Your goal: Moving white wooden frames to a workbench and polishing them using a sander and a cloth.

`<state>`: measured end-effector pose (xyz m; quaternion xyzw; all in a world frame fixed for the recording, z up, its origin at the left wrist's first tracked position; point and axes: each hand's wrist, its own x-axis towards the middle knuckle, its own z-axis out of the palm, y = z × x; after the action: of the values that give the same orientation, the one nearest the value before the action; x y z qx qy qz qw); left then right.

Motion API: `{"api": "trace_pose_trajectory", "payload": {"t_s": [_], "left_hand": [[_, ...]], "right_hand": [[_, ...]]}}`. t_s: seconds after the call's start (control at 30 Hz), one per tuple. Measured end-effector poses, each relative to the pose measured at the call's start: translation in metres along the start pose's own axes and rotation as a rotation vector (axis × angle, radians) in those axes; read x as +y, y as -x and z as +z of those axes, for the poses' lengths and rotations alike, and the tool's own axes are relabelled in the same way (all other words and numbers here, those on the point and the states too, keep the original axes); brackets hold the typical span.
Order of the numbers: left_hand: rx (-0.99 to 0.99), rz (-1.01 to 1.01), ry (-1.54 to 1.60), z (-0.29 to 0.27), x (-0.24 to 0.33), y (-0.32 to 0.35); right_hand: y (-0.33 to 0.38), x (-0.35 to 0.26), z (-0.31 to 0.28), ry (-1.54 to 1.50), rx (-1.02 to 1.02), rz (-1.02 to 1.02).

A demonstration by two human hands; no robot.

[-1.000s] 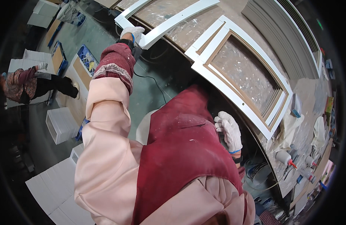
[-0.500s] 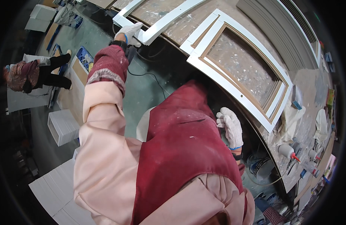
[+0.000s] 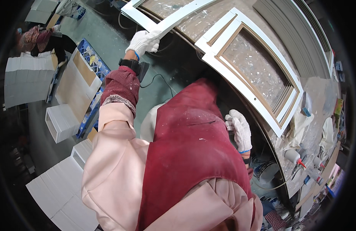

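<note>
My left hand (image 3: 143, 43), in a white knit glove, reaches to the near corner of a white frame (image 3: 176, 19) at the table's edge. Its fingers are closed around that corner. My right hand (image 3: 239, 130), also gloved, rests beside the dark red apron (image 3: 193, 134), below the table edge. Its fingers are loosely bent and apart, and nothing shows in them. In front of it on the table lies a stack of white rectangular frames (image 3: 233, 84) with brown inner edges.
A pile of long grey-white strips (image 3: 293, 34) stands at the far right of the worktable (image 3: 320, 92). Cloths (image 3: 300, 129) and a white bottle with a red nozzle (image 3: 293, 156) lie nearer. White stacked panels (image 3: 60, 188) fill the lower left. Another person (image 3: 41, 40) is at upper left.
My left hand has moved right and slightly nearer, with its fingers now curled at the frame's corner. The view has shifted a little. The right hand stays beside the apron.
</note>
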<state>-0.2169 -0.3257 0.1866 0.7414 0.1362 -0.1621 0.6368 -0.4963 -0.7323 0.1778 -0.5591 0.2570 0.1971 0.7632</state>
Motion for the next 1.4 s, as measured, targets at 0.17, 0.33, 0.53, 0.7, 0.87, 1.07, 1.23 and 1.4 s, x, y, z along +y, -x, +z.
{"api": "trace_pose_trajectory", "payload": {"t_s": [0.17, 0.33, 0.53, 0.7, 0.87, 1.07, 1.23, 1.4], "left_hand": [[-0.009, 0.025, 0.005, -0.004, -0.012, -0.009], [-0.177, 0.033, 0.303, -0.008, -0.02, -0.012], [-0.338, 0.098, 0.398, -0.023, -0.032, -0.018], [-0.233, 0.071, 0.333, -0.014, -0.019, -0.007], [-0.166, 0.018, 0.284, -0.013, -0.017, -0.012], [-0.218, 0.021, 0.317, -0.014, -0.019, -0.014], [-0.127, -0.063, 0.231, -0.004, -0.018, -0.015], [0.087, -0.111, 0.445, -0.003, -0.019, -0.01]], "right_hand": [[0.001, 0.009, -0.006, -0.026, -0.003, -0.034], [0.001, 0.01, -0.005, -0.034, -0.003, -0.039], [0.001, 0.011, -0.006, -0.007, -0.011, -0.036], [-0.003, 0.012, -0.007, -0.038, -0.014, -0.04], [-0.006, 0.012, -0.005, -0.016, -0.026, -0.034], [-0.007, 0.011, -0.004, -0.005, -0.028, -0.029], [-0.006, 0.009, -0.001, 0.005, -0.023, -0.04], [-0.002, 0.012, -0.005, 0.021, -0.007, -0.045]]}}
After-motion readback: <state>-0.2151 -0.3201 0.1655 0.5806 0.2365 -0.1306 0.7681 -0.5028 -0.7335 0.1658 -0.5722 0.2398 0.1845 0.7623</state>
